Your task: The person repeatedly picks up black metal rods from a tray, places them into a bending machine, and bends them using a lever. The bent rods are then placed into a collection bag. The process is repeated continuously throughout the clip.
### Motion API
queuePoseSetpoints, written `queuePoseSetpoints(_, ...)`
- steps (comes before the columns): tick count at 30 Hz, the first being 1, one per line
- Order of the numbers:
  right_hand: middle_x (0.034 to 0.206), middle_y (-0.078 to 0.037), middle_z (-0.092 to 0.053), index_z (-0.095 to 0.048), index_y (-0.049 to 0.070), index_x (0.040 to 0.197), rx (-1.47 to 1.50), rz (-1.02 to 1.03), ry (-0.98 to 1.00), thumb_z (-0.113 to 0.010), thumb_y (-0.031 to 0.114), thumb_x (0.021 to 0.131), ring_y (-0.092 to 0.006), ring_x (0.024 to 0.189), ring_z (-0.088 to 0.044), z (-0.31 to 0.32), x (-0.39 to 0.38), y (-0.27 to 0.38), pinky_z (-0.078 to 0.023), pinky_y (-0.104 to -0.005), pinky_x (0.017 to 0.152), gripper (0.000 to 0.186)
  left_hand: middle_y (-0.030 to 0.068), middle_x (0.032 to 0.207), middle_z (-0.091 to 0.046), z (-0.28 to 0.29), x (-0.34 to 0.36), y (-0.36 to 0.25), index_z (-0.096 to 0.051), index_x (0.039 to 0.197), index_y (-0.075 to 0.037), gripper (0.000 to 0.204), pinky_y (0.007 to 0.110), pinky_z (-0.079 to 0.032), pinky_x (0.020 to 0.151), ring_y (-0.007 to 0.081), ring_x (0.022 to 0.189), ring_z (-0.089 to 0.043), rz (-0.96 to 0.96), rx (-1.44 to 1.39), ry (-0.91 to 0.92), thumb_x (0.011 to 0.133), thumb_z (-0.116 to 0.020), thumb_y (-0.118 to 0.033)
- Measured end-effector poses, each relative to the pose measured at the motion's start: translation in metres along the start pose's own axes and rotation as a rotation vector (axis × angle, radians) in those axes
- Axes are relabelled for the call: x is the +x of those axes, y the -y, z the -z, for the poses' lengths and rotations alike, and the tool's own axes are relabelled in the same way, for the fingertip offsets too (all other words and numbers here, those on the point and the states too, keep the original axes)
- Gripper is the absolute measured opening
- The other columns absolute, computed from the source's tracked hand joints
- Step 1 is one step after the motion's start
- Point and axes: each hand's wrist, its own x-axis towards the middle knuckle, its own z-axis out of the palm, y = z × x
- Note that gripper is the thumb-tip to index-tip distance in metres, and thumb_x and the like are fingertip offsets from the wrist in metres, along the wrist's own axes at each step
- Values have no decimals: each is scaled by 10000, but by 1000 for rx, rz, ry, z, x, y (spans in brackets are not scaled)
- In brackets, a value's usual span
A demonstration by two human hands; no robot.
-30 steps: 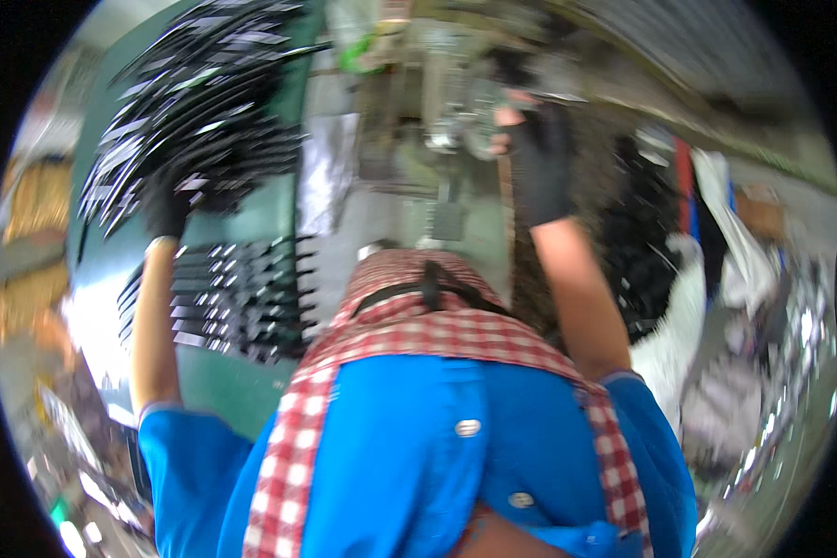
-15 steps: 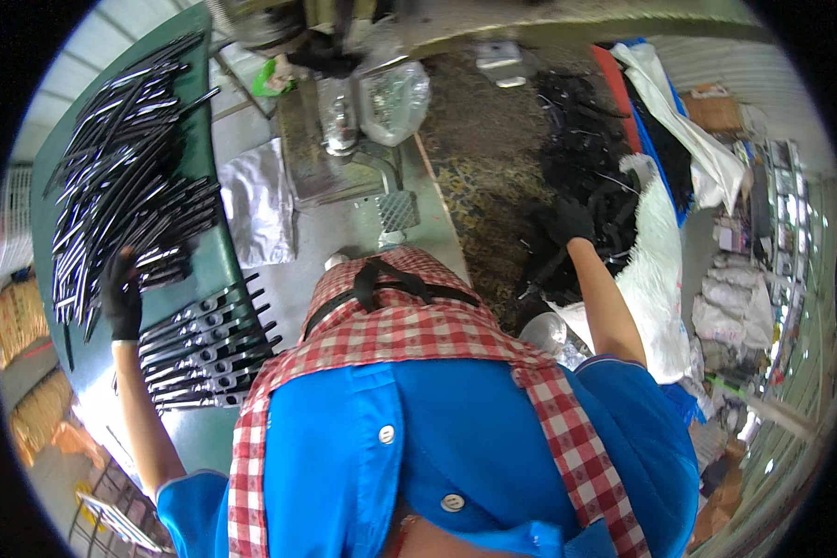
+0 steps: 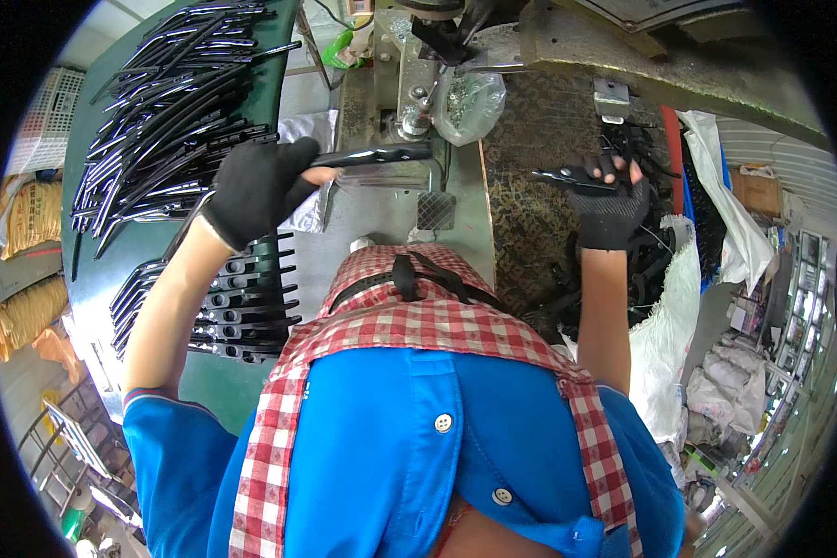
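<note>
My left hand, in a black glove, grips a long black curved metal strip and holds it level over the grey machine bed. My right hand, in a fingerless black glove, holds a shorter black part above a heap of black parts on the right. A press head hangs over the bed between both hands. A red-and-white checked apron and a blue shirt fill the lower middle of the view.
A green table at the left carries several long black strips and a neat row of them. A clear bag of small parts hangs by the machine. White sacks lie at the right, yellow sacks at the far left.
My left hand has moved from the strips on the green table to the machine bed with one strip in it. My right hand has lifted out of the heap with a part.
</note>
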Motion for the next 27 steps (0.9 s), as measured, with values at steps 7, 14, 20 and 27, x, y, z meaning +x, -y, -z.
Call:
queuePoseSetpoints(7, 570, 46, -407, -415, 149, 674, 36, -26, 270, -457, 265, 878, -114, 618, -426, -87, -2, -45, -362, -334, 801, 238, 152, 531, -508, -4, 24, -31, -547, 763, -70, 455, 450, -407, 489, 374, 556, -559, 7, -107, -16, 906, -474, -495)
queuePoseSetpoints(14, 533, 51, -392, -409, 163, 601, 110, -11, 234, -441, 219, 870, -107, 578, -416, -98, -4, -68, -360, -318, 745, 277, 135, 518, -522, -2, 25, -32, -556, 777, -68, 468, 458, -428, 516, 358, 565, -582, 67, -80, 44, 916, -446, -501)
queuePoseSetpoints(20, 520, 61, -374, -411, 180, 606, 137, -54, 207, -465, 224, 881, -123, 541, -392, -90, 9, -98, -387, -391, 780, 284, 128, 529, -549, 3, 31, -30, -563, 779, -67, 471, 458, -451, 533, 346, 567, -597, 81, 38, 69, 924, -430, -495)
queuePoseSetpoints(27, 499, 66, -322, -388, 171, 585, 133, -60, 280, -424, 248, 959, -89, 492, -360, -107, 18, -108, -342, -299, 668, 384, 135, 553, -561, -1, 32, -25, -568, 782, -62, 474, 458, -456, 538, 355, 569, -596, 84, 44, 52, 924, -432, -494)
